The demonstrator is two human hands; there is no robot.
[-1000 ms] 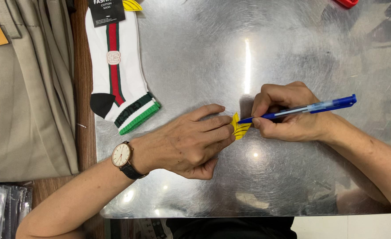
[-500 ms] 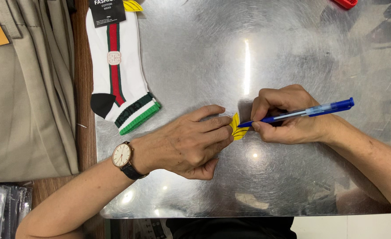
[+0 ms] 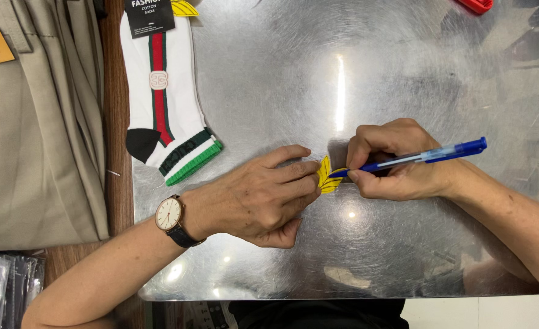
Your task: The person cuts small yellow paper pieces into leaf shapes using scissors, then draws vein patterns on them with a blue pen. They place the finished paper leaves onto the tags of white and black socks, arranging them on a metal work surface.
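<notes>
A small yellow paper tag [image 3: 326, 176] lies on the shiny metal table [image 3: 318, 73]. My left hand [image 3: 254, 198], with a wristwatch [image 3: 170, 217] on its wrist, presses fingertips on the tag's left edge and pins it flat. My right hand [image 3: 397, 159] grips a blue pen [image 3: 421, 156], whose tip rests on the tag. Most of the tag is hidden between the two hands.
A white sock [image 3: 166, 103] with red and green stripes and a black card label lies at the table's upper left. Beige folded fabric [image 3: 35, 122] lies left of the table. A red object [image 3: 476, 5] sits at the top edge. Packaged items [image 3: 1, 283] lie at the lower left.
The pen tip has shifted very slightly on the tag. Both hands stay in place.
</notes>
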